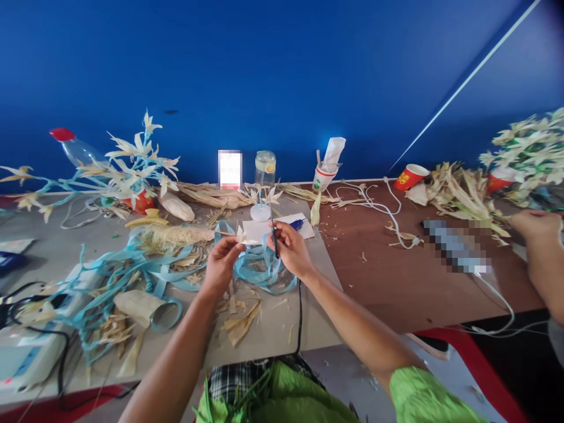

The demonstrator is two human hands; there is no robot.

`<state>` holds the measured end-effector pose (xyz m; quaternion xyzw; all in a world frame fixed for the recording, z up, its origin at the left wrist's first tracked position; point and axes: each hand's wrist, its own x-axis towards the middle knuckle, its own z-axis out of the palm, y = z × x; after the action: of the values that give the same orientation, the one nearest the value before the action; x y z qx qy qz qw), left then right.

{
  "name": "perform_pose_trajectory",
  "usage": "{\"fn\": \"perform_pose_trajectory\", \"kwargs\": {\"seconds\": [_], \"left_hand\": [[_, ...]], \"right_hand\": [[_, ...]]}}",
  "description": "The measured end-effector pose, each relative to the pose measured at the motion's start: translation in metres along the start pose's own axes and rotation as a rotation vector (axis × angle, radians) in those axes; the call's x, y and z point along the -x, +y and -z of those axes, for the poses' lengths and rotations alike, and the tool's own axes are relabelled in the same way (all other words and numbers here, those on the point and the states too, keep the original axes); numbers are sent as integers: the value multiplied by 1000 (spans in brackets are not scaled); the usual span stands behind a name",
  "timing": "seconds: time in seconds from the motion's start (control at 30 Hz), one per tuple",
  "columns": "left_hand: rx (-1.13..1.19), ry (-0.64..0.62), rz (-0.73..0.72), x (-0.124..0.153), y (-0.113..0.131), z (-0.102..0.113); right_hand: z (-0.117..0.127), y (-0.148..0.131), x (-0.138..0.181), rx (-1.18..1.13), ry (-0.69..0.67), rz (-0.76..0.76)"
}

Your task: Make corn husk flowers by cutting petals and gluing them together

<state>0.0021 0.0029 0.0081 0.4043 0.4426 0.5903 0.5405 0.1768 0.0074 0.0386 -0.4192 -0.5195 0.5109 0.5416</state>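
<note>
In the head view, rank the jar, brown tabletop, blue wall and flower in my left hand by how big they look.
1. Blue wall
2. Brown tabletop
3. Jar
4. Flower in your left hand

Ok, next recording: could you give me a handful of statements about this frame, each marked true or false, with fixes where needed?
1. The left hand holds a pale flower. True.
2. The right hand holds nothing. False: it holds a thin, dark tool.
3. The clear bottle at the far left has a red cap. True.
4. The coiled ribbon near the hands is red. False: it is light blue.
5. The wall behind the table is blue. True.
6. The wearer's visible sleeve is white. False: it is green.
</note>
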Motion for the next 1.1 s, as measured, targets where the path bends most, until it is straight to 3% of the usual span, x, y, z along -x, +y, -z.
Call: {"fn": "perform_pose_trajectory", "kwargs": {"seconds": [0.43, 1.1], "left_hand": [[235, -14, 17, 2, 8, -5], [252, -54, 48, 4, 7, -9]], "right_hand": [[-25, 12, 16, 28, -176, -11], [-31, 15, 18, -29, -208, 0]]}}
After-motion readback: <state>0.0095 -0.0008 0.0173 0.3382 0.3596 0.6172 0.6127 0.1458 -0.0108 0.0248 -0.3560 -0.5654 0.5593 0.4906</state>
